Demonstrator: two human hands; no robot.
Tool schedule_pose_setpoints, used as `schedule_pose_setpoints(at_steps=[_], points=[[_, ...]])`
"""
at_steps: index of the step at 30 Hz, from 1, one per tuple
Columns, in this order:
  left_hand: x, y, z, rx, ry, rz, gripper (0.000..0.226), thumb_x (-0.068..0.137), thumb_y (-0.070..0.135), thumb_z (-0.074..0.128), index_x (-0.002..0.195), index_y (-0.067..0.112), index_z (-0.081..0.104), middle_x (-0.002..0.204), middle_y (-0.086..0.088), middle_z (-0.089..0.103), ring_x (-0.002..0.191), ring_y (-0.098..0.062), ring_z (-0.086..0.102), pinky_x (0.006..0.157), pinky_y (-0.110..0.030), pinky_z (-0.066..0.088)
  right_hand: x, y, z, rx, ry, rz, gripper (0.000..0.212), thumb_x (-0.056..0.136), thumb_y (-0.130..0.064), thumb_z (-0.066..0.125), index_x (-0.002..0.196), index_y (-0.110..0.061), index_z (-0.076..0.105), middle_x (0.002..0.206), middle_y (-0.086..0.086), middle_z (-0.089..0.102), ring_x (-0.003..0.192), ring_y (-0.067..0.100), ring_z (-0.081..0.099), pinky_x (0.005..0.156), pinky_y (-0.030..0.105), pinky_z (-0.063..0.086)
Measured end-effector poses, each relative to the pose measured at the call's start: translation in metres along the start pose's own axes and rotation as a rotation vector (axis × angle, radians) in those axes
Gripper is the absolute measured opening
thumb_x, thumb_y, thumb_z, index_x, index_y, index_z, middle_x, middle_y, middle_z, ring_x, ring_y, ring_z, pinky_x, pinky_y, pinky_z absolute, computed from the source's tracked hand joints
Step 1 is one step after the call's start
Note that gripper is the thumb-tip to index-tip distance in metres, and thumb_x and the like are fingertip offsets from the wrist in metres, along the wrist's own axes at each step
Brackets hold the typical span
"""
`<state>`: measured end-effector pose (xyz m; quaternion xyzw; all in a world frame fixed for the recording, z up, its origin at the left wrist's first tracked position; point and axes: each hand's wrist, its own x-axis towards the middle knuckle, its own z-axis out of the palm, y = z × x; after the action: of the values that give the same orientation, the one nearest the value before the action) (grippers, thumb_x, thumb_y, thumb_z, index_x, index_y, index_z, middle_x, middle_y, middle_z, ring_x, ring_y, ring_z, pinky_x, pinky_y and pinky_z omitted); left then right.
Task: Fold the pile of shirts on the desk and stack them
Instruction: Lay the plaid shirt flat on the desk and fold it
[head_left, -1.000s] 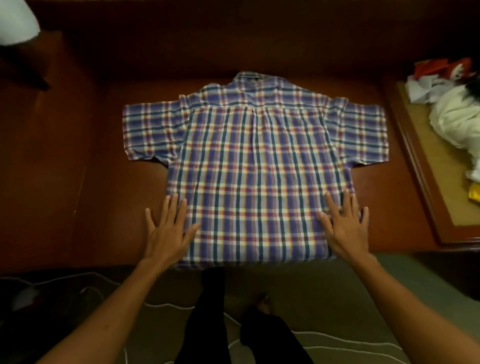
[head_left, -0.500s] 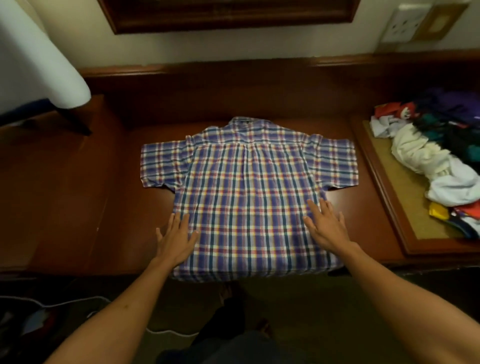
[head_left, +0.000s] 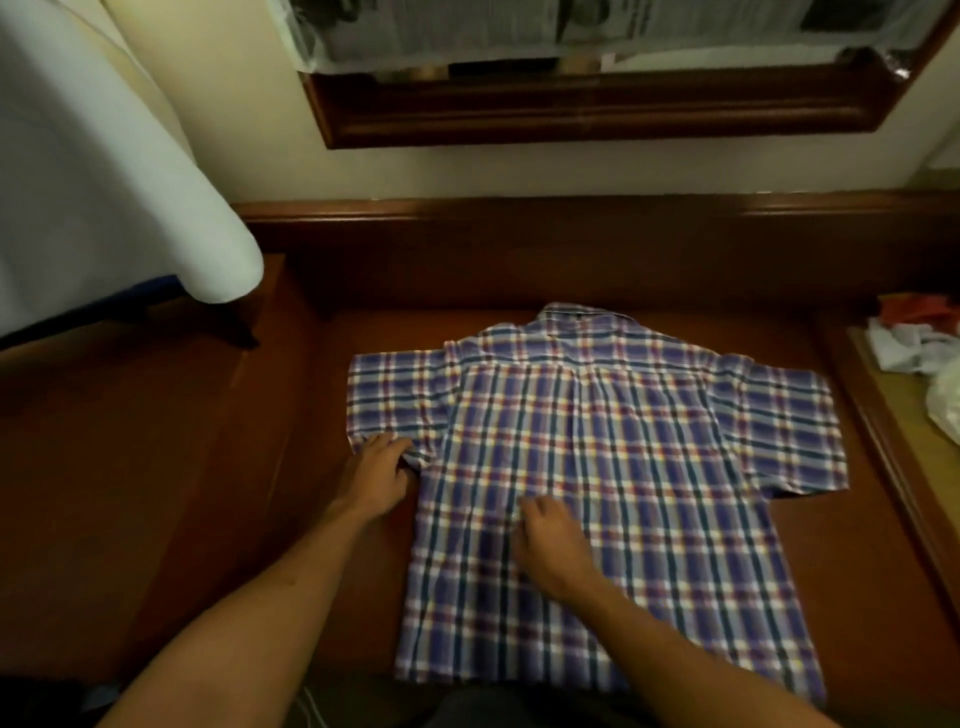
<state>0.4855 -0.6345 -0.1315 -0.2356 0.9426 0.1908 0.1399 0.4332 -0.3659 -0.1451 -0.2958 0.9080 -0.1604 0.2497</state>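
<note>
A blue, red and yellow plaid short-sleeved shirt (head_left: 644, 478) lies spread flat, back side up, on the dark wooden desk (head_left: 208, 493), collar toward the wall. My left hand (head_left: 378, 474) pinches the fabric at the lower edge of the left sleeve, near the armpit. My right hand (head_left: 550, 545) sits on the left half of the shirt's body with its fingers curled into the cloth. At the far right edge lies the pile of other shirts (head_left: 919, 343), white and red ones showing.
A raised wooden tray with a tan surface (head_left: 893, 431) holds the pile at the right. A white draped cloth (head_left: 104, 171) hangs at the upper left over the desk's left part. A wooden-framed mirror (head_left: 597, 109) is on the wall behind.
Both hands left the shirt's lower sides. The left went up to the left sleeve's edge, and the right crossed to the shirt's left half. The view tilted up toward the wall.
</note>
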Motion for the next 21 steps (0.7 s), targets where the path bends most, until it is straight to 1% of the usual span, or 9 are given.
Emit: schedule_pose_setpoints(at_steps=[3,6,7,9,10,12,15,17,21], points=[[0.016,-0.009,-0.002,0.022,-0.107,0.029,0.054,0.087,0.012,0.057,0.140,0.021,0.048,0.143,-0.004,0.046,0.132,-0.027,0.044,0.105,-0.038,0.041,0.016,-0.049,0.023,-0.059,-0.097,-0.144,0.048,0.098,-0.026,0.038,0.145,-0.015,0.038,0.119,0.015,0.053,0.105,0.037,0.053,0.080,0.042,0.044],[0.026,-0.015,-0.001,0.112,-0.107,0.059,0.057,0.087,0.008,0.055,0.142,0.024,0.046,0.141,-0.003,0.044,0.127,-0.028,0.045,0.101,-0.037,0.041,0.026,-0.087,0.030,-0.133,-0.378,-0.311,0.055,0.102,-0.033,0.036,0.153,-0.032,0.016,0.120,0.018,0.049,0.094,0.038,0.054,0.073,0.041,0.038],[0.028,-0.016,-0.001,0.134,-0.089,0.069,0.057,0.088,0.008,0.055,0.141,0.025,0.046,0.140,-0.003,0.044,0.127,-0.027,0.045,0.102,-0.036,0.041,0.028,-0.097,0.030,-0.184,-0.480,-0.344,0.054,0.103,-0.038,0.036,0.152,-0.035,0.015,0.121,0.019,0.049,0.093,0.038,0.055,0.075,0.043,0.041],[0.031,-0.019,0.000,0.155,-0.074,0.073,0.054,0.091,0.009,0.055,0.141,0.027,0.045,0.141,-0.001,0.043,0.127,-0.025,0.044,0.102,-0.035,0.041,0.032,-0.110,0.031,-0.276,-0.577,-0.364,0.047,0.103,-0.042,0.035,0.147,-0.027,0.028,0.124,0.018,0.052,0.101,0.037,0.056,0.082,0.047,0.044],[0.032,-0.020,0.002,0.156,-0.075,0.070,0.053,0.092,0.011,0.055,0.141,0.027,0.045,0.141,0.000,0.042,0.127,-0.024,0.044,0.101,-0.034,0.041,0.033,-0.113,0.031,-0.297,-0.569,-0.349,0.044,0.103,-0.042,0.034,0.142,-0.022,0.037,0.122,0.017,0.056,0.102,0.036,0.057,0.083,0.047,0.045],[0.032,-0.021,0.003,0.152,-0.065,0.054,0.051,0.092,0.014,0.058,0.139,0.030,0.047,0.139,0.002,0.043,0.126,-0.022,0.045,0.101,-0.034,0.044,0.032,-0.114,0.029,-0.314,-0.543,-0.289,0.044,0.104,-0.044,0.031,0.120,-0.012,0.057,0.108,0.014,0.063,0.092,0.031,0.059,0.079,0.042,0.044],[0.032,-0.020,0.005,0.132,-0.027,0.037,0.045,0.092,0.017,0.060,0.135,0.030,0.052,0.135,0.003,0.047,0.122,-0.022,0.049,0.100,-0.034,0.046,0.023,-0.110,0.027,-0.312,-0.526,-0.218,0.052,0.103,-0.047,0.030,0.095,-0.009,0.063,0.089,0.010,0.061,0.079,0.026,0.058,0.074,0.038,0.048],[0.031,-0.020,0.008,0.106,-0.016,0.032,0.042,0.093,0.017,0.058,0.133,0.029,0.055,0.135,0.003,0.047,0.118,-0.023,0.052,0.096,-0.036,0.048,0.014,-0.110,0.030,-0.305,-0.518,-0.164,0.050,0.102,-0.049,0.031,0.089,-0.010,0.060,0.085,0.009,0.058,0.077,0.026,0.057,0.074,0.039,0.049],[0.027,-0.021,0.012,0.101,-0.004,0.037,0.041,0.095,0.013,0.053,0.133,0.028,0.055,0.137,0.001,0.045,0.115,-0.027,0.055,0.092,-0.040,0.049,-0.010,-0.114,0.045,-0.279,-0.498,-0.047,0.044,0.100,-0.048,0.039,0.096,-0.011,0.063,0.086,0.009,0.056,0.078,0.024,0.055,0.069,0.036,0.044]])
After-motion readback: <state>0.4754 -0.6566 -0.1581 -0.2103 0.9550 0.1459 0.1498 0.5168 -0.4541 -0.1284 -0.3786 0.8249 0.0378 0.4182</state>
